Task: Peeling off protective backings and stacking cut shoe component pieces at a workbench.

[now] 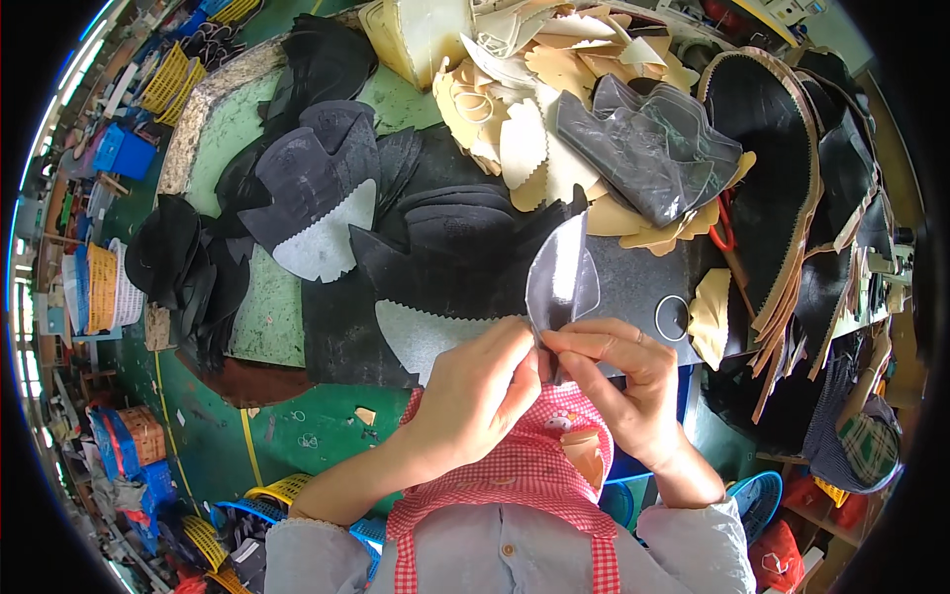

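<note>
Both our hands pinch one glossy grey shoe piece (561, 277) above the table (228, 129): left hand (475, 391) and right hand (618, 381) grasp its lower edge, apparently peeling layers; next needs a steady pull.

both hands (554, 381) apparently in pinching grip

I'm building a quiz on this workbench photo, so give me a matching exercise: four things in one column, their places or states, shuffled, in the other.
Things:
1. grey shiny piece
2. rubber ring
3. tan scalloped pieces
4. yellow basket

Places or states:
A. lying flat on the dark mat, right of the hands
B. pinched between left hand and right hand
C. on the floor, far left
D. heaped at the table's far side

Pairs: 1-B, 2-A, 3-D, 4-C
</note>
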{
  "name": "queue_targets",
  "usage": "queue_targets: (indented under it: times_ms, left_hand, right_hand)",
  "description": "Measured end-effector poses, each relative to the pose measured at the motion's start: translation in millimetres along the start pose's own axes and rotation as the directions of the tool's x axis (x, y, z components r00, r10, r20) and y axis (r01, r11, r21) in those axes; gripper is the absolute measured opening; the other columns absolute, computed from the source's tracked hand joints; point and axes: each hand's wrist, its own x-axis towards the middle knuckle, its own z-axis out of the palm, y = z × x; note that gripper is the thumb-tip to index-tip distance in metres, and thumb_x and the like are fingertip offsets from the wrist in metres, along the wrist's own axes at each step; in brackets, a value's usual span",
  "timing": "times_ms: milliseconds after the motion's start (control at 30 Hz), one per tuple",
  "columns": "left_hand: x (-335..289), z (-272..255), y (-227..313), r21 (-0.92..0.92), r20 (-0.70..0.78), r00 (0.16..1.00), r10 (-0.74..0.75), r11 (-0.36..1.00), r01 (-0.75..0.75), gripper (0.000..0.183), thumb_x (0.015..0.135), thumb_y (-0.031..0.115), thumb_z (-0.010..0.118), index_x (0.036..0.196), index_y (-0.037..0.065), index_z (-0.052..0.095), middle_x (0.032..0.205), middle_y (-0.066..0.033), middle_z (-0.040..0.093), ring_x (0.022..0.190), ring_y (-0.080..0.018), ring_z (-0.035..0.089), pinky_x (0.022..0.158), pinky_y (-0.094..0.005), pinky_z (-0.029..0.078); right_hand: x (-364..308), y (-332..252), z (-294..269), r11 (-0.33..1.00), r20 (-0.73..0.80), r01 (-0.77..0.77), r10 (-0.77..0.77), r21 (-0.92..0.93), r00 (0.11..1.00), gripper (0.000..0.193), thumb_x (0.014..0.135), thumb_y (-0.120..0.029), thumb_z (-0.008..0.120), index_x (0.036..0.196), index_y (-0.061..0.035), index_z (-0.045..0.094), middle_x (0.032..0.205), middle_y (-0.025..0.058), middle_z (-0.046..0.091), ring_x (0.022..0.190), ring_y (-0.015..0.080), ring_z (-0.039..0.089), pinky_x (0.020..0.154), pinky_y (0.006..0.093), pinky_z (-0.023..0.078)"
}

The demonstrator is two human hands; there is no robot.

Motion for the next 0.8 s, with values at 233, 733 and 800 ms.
queue_targets:
  times_ms: [233,733,800]
  left_hand:
    - [-2.4,-12.1,-19.6,-0.629,0.19,0.981,-0.039,0.763,0.152,0.03,0.103,0.024,0.051,0.084,0.001,0.052,0.08,-0.0037,0.056,0.073,-0.0111,0.056,0.069,-0.0275,0.045]
    - [3.0,4.4,-5.7,-0.023,0.026,0.998,0.053,0.998,-0.053,0.008,0.096,0.003,0.053,0.094,0.001,0.046,0.078,-0.018,0.05,0.069,-0.0401,0.057,0.057,-0.0416,0.044]
    - [1.0,1.4,-10.8,-0.209,0.123,0.992,0.015,0.978,0.011,0.008,0.098,0.005,0.052,0.094,0.001,0.047,0.078,-0.0144,0.053,0.068,-0.0308,0.06,0.06,-0.0379,0.045]
  right_hand:
    - [2.2,21.6,-12.2,0.835,0.05,-0.285,0.298,0.471,0.953,0.012,0.09,-0.001,0.07,0.101,0.0033,0.071,0.091,0.0061,0.072,0.081,0.0093,0.068,0.076,0.0242,0.056]
    - [-0.2,-3.8,-0.8,0.992,-0.069,-0.107,0.103,-0.061,0.992,0.013,0.086,0.0,0.073,0.098,0.002,0.073,0.088,0.0094,0.074,0.083,0.0147,0.073,0.074,0.0265,0.058]
    - [1.4,0.5,-5.6,0.972,-0.019,-0.196,0.2,0.132,0.98,0.009,0.087,-0.002,0.072,0.094,0.0026,0.069,0.088,0.0085,0.073,0.084,0.0122,0.071,0.076,0.0253,0.057]
